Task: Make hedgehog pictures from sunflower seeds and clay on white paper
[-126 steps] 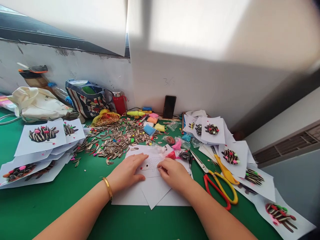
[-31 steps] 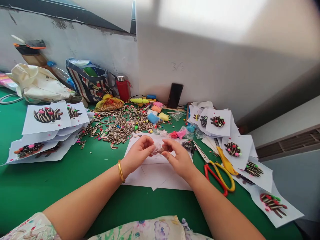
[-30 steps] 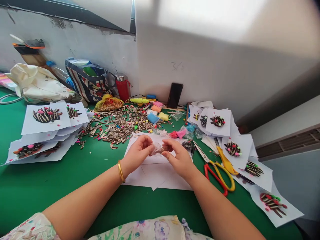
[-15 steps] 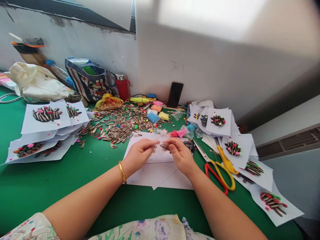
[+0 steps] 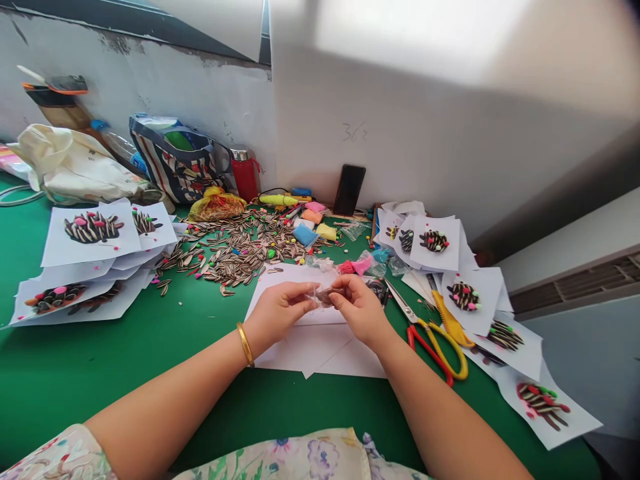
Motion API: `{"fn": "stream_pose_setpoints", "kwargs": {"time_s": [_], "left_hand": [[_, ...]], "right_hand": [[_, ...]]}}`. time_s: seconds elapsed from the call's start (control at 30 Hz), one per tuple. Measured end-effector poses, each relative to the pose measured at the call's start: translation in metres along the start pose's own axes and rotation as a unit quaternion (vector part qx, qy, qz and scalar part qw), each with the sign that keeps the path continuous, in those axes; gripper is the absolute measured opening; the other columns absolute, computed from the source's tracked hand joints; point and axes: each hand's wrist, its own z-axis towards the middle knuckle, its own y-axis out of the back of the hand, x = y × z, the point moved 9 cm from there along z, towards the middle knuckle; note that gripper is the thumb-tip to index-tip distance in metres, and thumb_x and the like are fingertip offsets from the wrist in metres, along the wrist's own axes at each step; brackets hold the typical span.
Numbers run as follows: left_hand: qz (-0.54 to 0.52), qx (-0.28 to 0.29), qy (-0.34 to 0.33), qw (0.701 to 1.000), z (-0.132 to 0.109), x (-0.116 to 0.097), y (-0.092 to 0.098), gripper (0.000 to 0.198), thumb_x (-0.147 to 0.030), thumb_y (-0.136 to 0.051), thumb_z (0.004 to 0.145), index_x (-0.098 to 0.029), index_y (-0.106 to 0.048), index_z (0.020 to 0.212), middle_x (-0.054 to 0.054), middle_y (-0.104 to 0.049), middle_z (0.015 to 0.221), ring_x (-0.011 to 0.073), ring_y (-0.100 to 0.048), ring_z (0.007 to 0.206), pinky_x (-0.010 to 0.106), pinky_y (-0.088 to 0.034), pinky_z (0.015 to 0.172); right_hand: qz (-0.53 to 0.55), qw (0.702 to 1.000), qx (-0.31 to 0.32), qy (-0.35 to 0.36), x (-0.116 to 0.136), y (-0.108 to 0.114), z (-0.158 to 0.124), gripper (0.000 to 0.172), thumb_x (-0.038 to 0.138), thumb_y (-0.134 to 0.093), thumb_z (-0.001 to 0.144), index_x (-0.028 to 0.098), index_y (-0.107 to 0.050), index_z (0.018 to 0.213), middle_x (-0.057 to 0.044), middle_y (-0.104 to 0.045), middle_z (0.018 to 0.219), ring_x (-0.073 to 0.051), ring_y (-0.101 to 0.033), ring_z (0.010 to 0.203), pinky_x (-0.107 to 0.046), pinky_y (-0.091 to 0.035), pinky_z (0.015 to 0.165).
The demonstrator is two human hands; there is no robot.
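Observation:
Between my hands is a small clear plastic packet (image 5: 325, 297) with something brown inside, perhaps modelling clay. My left hand (image 5: 285, 312) pinches its crumpled left end between thumb and fingers. The brown part on the right is gripped by my right hand (image 5: 364, 313), fingers closed. Below the packet lie white paper sheets (image 5: 320, 350), the upper one partly covered by my hands. Pink clay (image 5: 363, 265) in clear wrapping sits just beyond them. Scissors (image 5: 440, 347) with red and yellow handles lie right of my right hand.
Sunflower seeds (image 5: 240, 260) are heaped at the back, near coloured clay packets (image 5: 305, 235). Seed-decorated sheets are stacked at left (image 5: 55, 247) and right (image 5: 447, 257). A phone (image 5: 350, 189) leans on the wall. A red flask (image 5: 245, 177) and bags (image 5: 75, 163) stand behind.
My right fingers have shifted on the packet, and more of its brown part now shows between my hands. My left hand keeps its pinch, slightly lower.

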Motion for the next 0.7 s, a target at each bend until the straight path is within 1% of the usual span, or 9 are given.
{"fn": "stream_pose_setpoints", "kwargs": {"time_s": [0.07, 0.17, 0.23, 0.27, 0.33, 0.43, 0.5, 0.6, 0.7], "left_hand": [[0.011, 0.006, -0.006, 1.0, 0.001, -0.004, 0.001, 0.028, -0.033, -0.068, 0.081, -0.024, -0.073, 0.107, 0.003, -0.074, 0.104, 0.022, -0.068, 0.093, 0.033, -0.053, 0.084], [0.011, 0.006, -0.012, 1.0, 0.003, -0.011, 0.004, 0.024, -0.032, -0.068, 0.082, -0.024, -0.075, 0.103, 0.002, -0.075, 0.1, 0.0214, -0.068, 0.091, 0.031, -0.053, 0.082], [0.0, 0.012, -0.015, 1.0, 0.003, -0.013, 0.005, 0.023, -0.031, -0.067, 0.081, -0.023, -0.075, 0.101, 0.002, -0.075, 0.099, 0.0211, -0.068, 0.09, 0.03, -0.053, 0.082], [-0.005, 0.016, -0.017, 1.0, 0.003, -0.014, 0.004, 0.023, -0.031, -0.067, 0.082, -0.023, -0.075, 0.101, 0.002, -0.075, 0.098, 0.0208, -0.068, 0.09, 0.029, -0.053, 0.082], [-0.006, 0.023, -0.02, 1.0, 0.003, -0.014, 0.002, 0.022, -0.031, -0.067, 0.081, -0.023, -0.075, 0.101, 0.002, -0.075, 0.098, 0.0203, -0.068, 0.09, 0.029, -0.053, 0.081], [0.013, 0.018, -0.019, 1.0, 0.002, -0.011, 0.001, 0.021, -0.032, -0.068, 0.08, -0.022, -0.075, 0.098, 0.003, -0.074, 0.096, 0.02, -0.067, 0.089, 0.029, -0.052, 0.08], [0.024, 0.014, -0.02, 0.999, 0.001, -0.011, 0.001, 0.021, -0.033, -0.069, 0.08, -0.021, -0.075, 0.096, 0.003, -0.074, 0.094, 0.0194, -0.067, 0.087, 0.029, -0.053, 0.079], [0.035, 0.009, -0.026, 0.999, 0.0, -0.013, 0.0, 0.021, -0.032, -0.069, 0.079, -0.021, -0.074, 0.096, 0.003, -0.073, 0.094, 0.0182, -0.067, 0.085, 0.028, -0.053, 0.077], [0.051, 0.0, -0.039, 0.998, 0.0, -0.016, 0.002, 0.021, -0.03, -0.07, 0.078, -0.021, -0.074, 0.097, 0.003, -0.073, 0.094, 0.0173, -0.067, 0.083, 0.027, -0.054, 0.076]], "right_hand": [[-0.092, 0.995, 0.012, 0.039, 0.007, 0.001, -0.001, 0.016, 0.028, -0.053, 0.091, 0.023, -0.058, 0.105, -0.005, -0.068, 0.097, -0.02, -0.066, 0.09, -0.036, -0.054, 0.08], [-0.228, 0.968, 0.047, 0.098, 0.016, -0.005, -0.004, 0.033, 0.032, -0.059, 0.09, 0.024, -0.056, 0.123, -0.01, -0.064, 0.12, -0.023, -0.062, 0.105, -0.04, -0.051, 0.091], [-0.287, 0.949, 0.06, 0.118, 0.019, -0.008, -0.005, 0.04, 0.032, -0.066, 0.087, 0.022, -0.056, 0.125, -0.01, -0.065, 0.117, -0.024, -0.063, 0.101, -0.039, -0.051, 0.089], [-0.31, 0.941, 0.062, 0.122, 0.02, -0.01, -0.005, 0.039, 0.03, -0.067, 0.086, 0.021, -0.057, 0.123, -0.01, -0.066, 0.112, -0.023, -0.063, 0.097, -0.038, -0.051, 0.087], [-0.348, 0.927, 0.064, 0.124, 0.02, -0.012, -0.005, 0.03, 0.025, -0.065, 0.087, 0.019, -0.061, 0.116, -0.01, -0.068, 0.104, -0.023, -0.064, 0.092, -0.036, -0.05, 0.083], [-0.381, 0.914, 0.065, 0.127, 0.019, -0.015, -0.005, 0.016, 0.02, -0.059, 0.09, 0.018, -0.065, 0.105, -0.009, -0.068, 0.097, -0.022, -0.063, 0.09, -0.033, -0.049, 0.079], [-0.391, 0.908, 0.064, 0.134, 0.02, -0.016, -0.006, 0.014, 0.017, -0.055, 0.091, 0.019, -0.066, 0.1, -0.009, -0.068, 0.095, -0.022, -0.063, 0.089, -0.032, -0.048, 0.078], [-0.394, 0.906, 0.055, 0.146, 0.022, -0.015, -0.006, 0.017, 0.013, -0.053, 0.09, 0.019, -0.067, 0.097, -0.008, -0.069, 0.093, -0.022, -0.063, 0.088, -0.031, -0.047, 0.078], [-0.373, 0.917, 0.039, 0.14, 0.023, -0.011, -0.006, 0.021, 0.012, -0.051, 0.09, 0.021, -0.068, 0.097, -0.008, -0.069, 0.094, -0.022, -0.063, 0.09, -0.032, -0.047, 0.078]]}}
